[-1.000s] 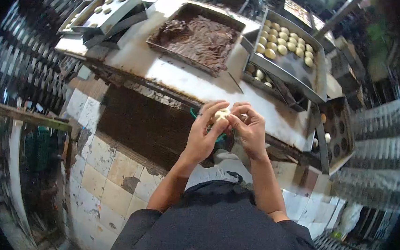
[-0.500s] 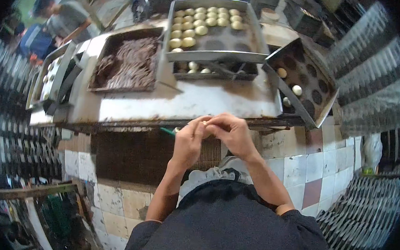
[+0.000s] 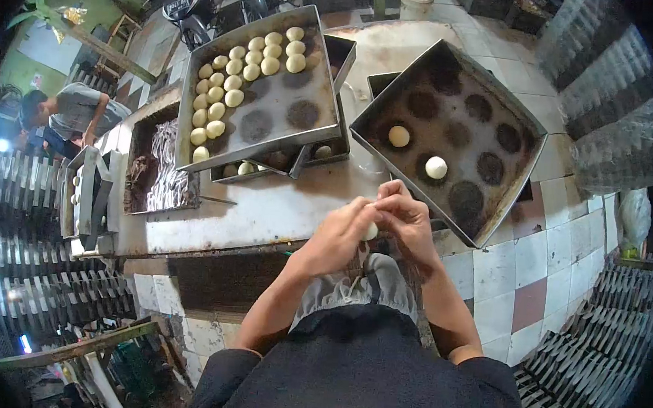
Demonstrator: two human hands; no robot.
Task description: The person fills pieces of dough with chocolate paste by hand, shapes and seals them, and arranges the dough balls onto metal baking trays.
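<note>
Pinching a small, pale, round dough ball [image 3: 371, 231], the grip of left hand [image 3: 339, 232] and right hand [image 3: 408, 220] seems at a shaping step by the white table's [image 3: 264, 222] near edge; the next move calls for light, even pressure. Farther right stands a square, grey metal tray [image 3: 515, 190].
</note>
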